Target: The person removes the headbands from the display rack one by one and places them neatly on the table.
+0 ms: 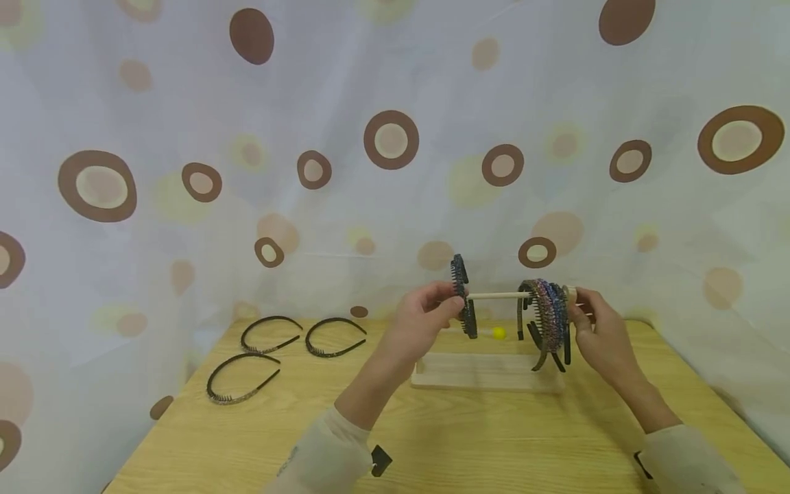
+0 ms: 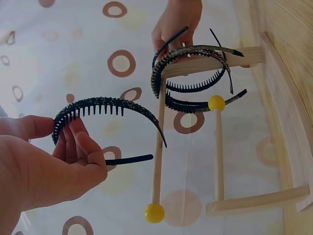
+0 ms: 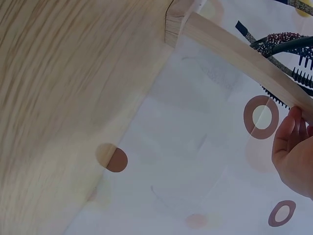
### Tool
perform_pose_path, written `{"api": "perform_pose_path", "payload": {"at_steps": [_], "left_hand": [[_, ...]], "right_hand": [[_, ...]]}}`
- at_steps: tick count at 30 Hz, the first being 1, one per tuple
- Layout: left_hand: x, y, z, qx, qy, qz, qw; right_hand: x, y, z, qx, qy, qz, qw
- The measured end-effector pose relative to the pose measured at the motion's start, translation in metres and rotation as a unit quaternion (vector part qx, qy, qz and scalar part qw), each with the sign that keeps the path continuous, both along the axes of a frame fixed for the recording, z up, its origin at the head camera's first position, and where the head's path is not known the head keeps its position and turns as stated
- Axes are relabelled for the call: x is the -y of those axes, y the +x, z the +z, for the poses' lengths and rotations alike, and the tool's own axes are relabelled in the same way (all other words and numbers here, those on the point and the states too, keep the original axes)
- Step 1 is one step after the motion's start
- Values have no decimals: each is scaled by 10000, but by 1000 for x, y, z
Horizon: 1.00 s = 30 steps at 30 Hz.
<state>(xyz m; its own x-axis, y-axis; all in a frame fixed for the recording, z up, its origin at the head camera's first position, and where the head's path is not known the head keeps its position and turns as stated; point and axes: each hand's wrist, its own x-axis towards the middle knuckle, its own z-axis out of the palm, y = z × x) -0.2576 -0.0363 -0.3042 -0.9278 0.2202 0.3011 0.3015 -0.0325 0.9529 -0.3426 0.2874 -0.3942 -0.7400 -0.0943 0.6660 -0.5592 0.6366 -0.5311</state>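
My left hand (image 1: 420, 326) pinches a dark glittery headband (image 2: 110, 102) with comb teeth, fingers and thumb at its curved top. The headband's tips reach the upper rod (image 2: 159, 161) of a wooden rack (image 1: 481, 377), near the rod's yellow end ball (image 2: 154, 213). At the rod's other end hang several glittery headbands (image 1: 544, 312), bunched against the upright. My right hand (image 1: 607, 339) grips the top of that upright (image 3: 244, 54); its fingertips are partly hidden in the head view. A lower rod (image 2: 219, 152) also ends in a yellow ball (image 1: 498, 333).
Three black headbands lie on the table's left side: a back one (image 1: 271, 319), one beside it (image 1: 333, 355) and a front one (image 1: 234, 399). A spotted curtain (image 1: 345, 82) hangs behind the wooden table (image 1: 296, 439).
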Motion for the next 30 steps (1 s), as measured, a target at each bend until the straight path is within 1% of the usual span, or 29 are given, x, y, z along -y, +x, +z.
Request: {"api": "perform_pose_path", "payload": {"at_steps": [3, 7, 13, 18, 22, 25, 30], "left_hand": [[8, 2, -1, 149, -20, 74, 9999], [18, 9, -2, 239, -73, 142, 9996], [34, 20, 4, 108, -288, 73, 9995], [53, 25, 9, 16, -348, 141, 9993], [74, 27, 12, -2, -302, 323, 9990], [91, 26, 11, 48, -291, 515, 9982], [122, 21, 2, 127, -287, 831, 9960]], "right_hand": [[-3, -1, -1, 11, 3, -27, 10000], [-5, -2, -5, 13, 39, -107, 9999], [-6, -2, -2, -74, 53, -142, 9999], [-8, -5, -1, -95, 13, -162, 9998], [-12, -5, -1, 20, 11, -253, 9997], [-15, -5, 0, 113, 35, -332, 9994], [-21, -6, 1, 168, 50, -426, 9989]]}}
